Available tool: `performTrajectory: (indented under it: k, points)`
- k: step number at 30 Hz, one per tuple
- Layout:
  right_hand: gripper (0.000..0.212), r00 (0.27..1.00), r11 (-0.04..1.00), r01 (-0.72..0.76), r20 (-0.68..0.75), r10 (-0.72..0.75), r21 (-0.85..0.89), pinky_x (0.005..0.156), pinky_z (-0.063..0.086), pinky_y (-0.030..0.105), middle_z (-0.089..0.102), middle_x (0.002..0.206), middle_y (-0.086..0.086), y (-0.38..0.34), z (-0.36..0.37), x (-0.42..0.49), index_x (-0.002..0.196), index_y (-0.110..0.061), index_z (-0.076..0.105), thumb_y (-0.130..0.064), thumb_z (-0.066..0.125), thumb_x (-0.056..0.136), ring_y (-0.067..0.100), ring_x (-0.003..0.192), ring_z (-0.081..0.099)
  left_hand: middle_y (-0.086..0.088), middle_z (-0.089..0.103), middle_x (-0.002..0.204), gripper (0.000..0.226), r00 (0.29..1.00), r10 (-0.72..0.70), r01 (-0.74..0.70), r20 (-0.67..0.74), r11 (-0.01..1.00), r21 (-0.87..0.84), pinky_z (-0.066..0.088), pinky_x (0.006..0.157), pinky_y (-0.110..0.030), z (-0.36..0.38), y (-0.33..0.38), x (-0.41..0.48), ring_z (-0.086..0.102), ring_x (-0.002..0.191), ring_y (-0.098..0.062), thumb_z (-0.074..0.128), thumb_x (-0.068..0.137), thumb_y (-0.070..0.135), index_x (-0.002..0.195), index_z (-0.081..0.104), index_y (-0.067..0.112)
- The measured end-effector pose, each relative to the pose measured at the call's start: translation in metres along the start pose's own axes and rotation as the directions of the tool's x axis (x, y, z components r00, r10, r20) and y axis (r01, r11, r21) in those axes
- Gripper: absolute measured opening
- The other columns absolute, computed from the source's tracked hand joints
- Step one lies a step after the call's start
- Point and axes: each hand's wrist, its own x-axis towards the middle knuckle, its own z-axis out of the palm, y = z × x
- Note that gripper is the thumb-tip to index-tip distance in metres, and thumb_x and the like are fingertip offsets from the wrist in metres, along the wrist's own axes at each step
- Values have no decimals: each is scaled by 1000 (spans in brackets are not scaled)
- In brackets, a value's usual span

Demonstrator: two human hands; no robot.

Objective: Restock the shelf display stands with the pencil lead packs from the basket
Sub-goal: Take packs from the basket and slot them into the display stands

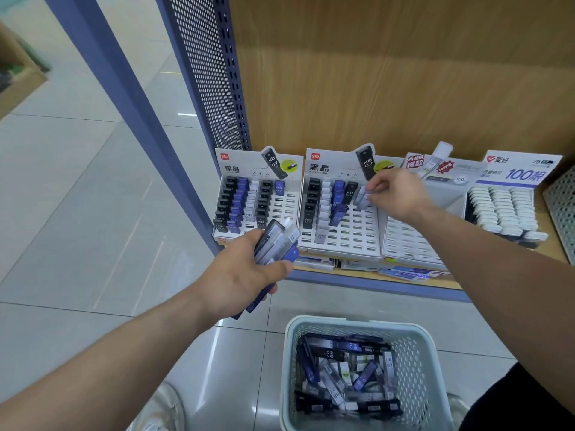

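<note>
Black, blue and clear lead packs [336, 356] are heaped in the basket [291, 353]; a bundle [277, 241] is gripped by the left hand [239, 275], one clear pack [362, 197] pinched by the right hand [395, 194].

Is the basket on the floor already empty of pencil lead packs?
No, the basket holds a loose pile of black, blue and clear pencil lead packs.
</note>
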Motion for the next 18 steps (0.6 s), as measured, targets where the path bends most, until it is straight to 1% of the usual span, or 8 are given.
performTrajectory:
  k: [3,6,8,10,12,13,16,18]
  points:
    - [30,998,1000,16,53,-16,-3,67,45,14,66,78,-11,1,3,-1,73,-31,64,-3,72,83,3,73,61,0,66,58,19,1000,-3,3,-2,1000,-24,46,44,-29,1,1,0,54,45,-14,73,92,34,89,54,32]
    - [31,998,1000,22,63,-21,-18,74,50,22,66,78,-8,3,5,-1,74,-30,63,-3,74,83,9,75,63,3,64,56,20,1000,-1,1,-8,999,-34,44,40,-22,2,3,-1,54,43,-9,73,92,31,94,55,24]
    - [29,999,1000,19,38,-19,-8,67,46,17,65,79,-5,5,6,1,76,-28,61,-3,72,84,11,75,62,3,64,55,19,1000,-4,4,-6,999,-37,43,39,-20,3,3,-1,53,41,-8,73,92,30,94,55,24]
    - [23,1000,1000,12,-13,-12,11,61,40,12,65,80,-4,7,8,2,81,-25,60,-5,70,87,7,71,59,3,65,56,20,1000,-7,7,-6,1000,-30,44,41,-20,3,2,-1,54,43,-9,73,92,31,96,55,23]
    - [17,998,1000,18,-56,-18,-7,59,37,8,66,77,-5,8,12,1,83,-24,63,-9,70,89,6,70,60,1,66,58,21,1000,-16,16,-9,1000,-15,47,43,-23,2,1,-2,55,46,-11,73,92,32,97,55,22]
    - [16,998,999,27,-61,-28,-29,59,38,8,66,76,-6,8,15,1,84,-24,65,-10,69,90,8,71,61,0,66,59,22,1000,-18,18,-13,1000,-9,48,44,-24,2,0,-2,56,46,-12,73,92,32,97,55,22]
    - [14,997,995,42,-61,-48,-92,70,47,23,71,80,2,9,22,-1,87,-23,67,-10,64,92,21,79,67,1,66,59,23,1000,-16,15,-20,1000,-15,45,41,-22,0,-1,-4,56,45,-12,74,91,31,96,54,19]
    - [12,998,993,21,-55,-27,-113,80,53,30,74,88,6,7,21,-2,92,-22,70,-12,64,93,25,86,68,0,66,59,23,1000,-16,15,-19,1000,-24,45,41,-23,-1,-1,-5,55,45,-13,74,91,31,96,55,19]
